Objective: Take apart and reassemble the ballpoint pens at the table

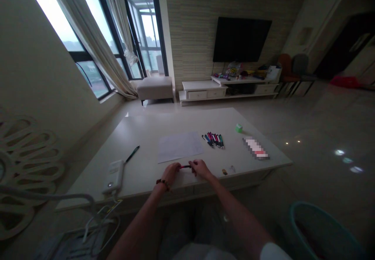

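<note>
Between my two hands, level over the near edge of the white table (140,178), is a slim pen (185,167), part pink and part black. Fingers of my left hand (172,171), with a dark beaded bracelet at its wrist, pinch the pink end. At the black end, my right hand (200,167) is closed on the pen. Just beyond the hands lies a sheet of white paper (179,146). To its right, several pens (213,139) in pink, blue, green and black lie side by side in a loose row.
A white power strip (115,176) with cables sits at the left, beside a dark pen (132,154). On the right are a green-and-white small box (238,128), a pixelated item (256,148) and a small brown-yellow object (224,172). A teal basin (294,209) stands at lower right.
</note>
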The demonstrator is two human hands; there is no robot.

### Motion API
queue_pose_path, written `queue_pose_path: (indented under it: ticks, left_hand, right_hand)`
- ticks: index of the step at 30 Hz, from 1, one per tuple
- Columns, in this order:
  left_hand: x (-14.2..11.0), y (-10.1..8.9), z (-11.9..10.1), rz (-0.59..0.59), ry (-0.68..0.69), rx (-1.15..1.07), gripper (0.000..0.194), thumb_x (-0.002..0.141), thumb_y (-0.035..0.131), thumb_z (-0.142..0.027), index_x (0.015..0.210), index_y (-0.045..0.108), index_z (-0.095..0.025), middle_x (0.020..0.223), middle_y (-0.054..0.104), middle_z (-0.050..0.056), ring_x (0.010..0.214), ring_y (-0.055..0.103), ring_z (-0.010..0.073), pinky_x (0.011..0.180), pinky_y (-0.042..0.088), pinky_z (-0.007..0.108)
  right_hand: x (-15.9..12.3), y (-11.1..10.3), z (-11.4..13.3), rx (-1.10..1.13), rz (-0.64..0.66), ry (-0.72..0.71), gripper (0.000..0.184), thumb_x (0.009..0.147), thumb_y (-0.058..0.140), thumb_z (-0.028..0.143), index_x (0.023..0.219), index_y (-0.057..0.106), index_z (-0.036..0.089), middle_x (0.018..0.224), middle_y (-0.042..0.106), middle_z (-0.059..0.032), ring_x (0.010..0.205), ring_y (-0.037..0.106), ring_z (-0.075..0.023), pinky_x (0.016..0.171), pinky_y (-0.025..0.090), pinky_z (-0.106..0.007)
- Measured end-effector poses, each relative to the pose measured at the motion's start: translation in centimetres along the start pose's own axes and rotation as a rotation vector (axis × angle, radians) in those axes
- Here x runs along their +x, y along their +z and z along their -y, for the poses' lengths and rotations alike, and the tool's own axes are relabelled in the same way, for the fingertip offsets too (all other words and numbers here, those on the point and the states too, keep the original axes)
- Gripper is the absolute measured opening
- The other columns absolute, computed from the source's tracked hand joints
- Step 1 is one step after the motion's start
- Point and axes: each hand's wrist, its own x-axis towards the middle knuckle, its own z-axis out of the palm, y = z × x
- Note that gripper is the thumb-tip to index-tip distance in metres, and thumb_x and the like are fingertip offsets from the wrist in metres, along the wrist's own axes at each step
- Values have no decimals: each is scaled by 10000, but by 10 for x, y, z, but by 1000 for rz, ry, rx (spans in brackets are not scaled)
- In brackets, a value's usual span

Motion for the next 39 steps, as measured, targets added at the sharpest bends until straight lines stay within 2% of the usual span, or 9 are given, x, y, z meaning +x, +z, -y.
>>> queue_pose_path:
  ticks: [3,6,9,13,15,19,27,30,39]
  left_hand:
    - [-2,11,2,-70,24,103,203,822,382,-164,813,585,-174,805,612,50,776,529,159,712,394,282]
    - [-3,18,3,-99,36,176,219,858,347,-169,850,566,-177,856,604,56,824,518,170,747,385,294]
    - [-4,19,3,-95,36,234,223,873,330,-169,857,552,-178,875,594,58,831,504,176,753,375,300]
    - [-4,18,4,-88,39,253,224,879,317,-164,866,541,-174,885,587,60,827,491,179,758,366,304]
    - [-4,19,5,-87,29,255,218,877,322,-158,869,539,-172,882,585,62,827,486,183,759,364,306]
    - [-4,19,7,-78,27,266,213,862,330,-124,876,536,-176,890,584,59,842,479,186,761,358,305]
    - [-3,20,5,-67,-15,284,207,872,330,-143,880,533,-184,899,584,54,851,487,177,767,359,300]
    - [-3,19,3,-55,-12,295,212,872,327,-138,883,533,-189,902,583,50,856,489,174,780,358,301]
    - [-4,20,5,-86,4,315,199,864,339,-127,885,526,-195,900,585,42,848,493,174,766,361,300]
  right_hand:
    - [7,-2,-5,-18,3,4,319,676,638,456,638,579,145,519,594,18,382,498,-82,388,352,-186]
    - [11,-3,-6,-19,45,52,332,705,611,458,616,583,139,493,588,12,364,491,-83,378,350,-187]
    - [13,-4,-6,9,42,36,296,683,649,428,683,590,137,523,605,14,379,505,-80,376,349,-176]
    - [16,-4,-6,44,98,91,324,705,623,452,705,580,131,545,621,-4,364,507,-82,349,339,-173]
    - [18,-4,-7,55,95,69,316,670,663,427,752,585,132,594,640,-8,384,522,-82,351,350,-170]
    - [19,-3,-10,59,126,53,325,702,622,444,760,587,126,593,641,-15,373,515,-82,348,353,-175]
    - [20,-2,-14,67,84,41,307,696,631,423,793,572,138,599,637,-6,371,514,-78,364,375,-177]
    - [21,-2,-15,66,95,66,295,737,580,435,770,566,142,574,627,-4,339,488,-76,345,364,-182]
    - [21,-2,-16,73,39,47,285,680,655,390,784,572,137,650,652,-30,405,547,-88,356,371,-169]
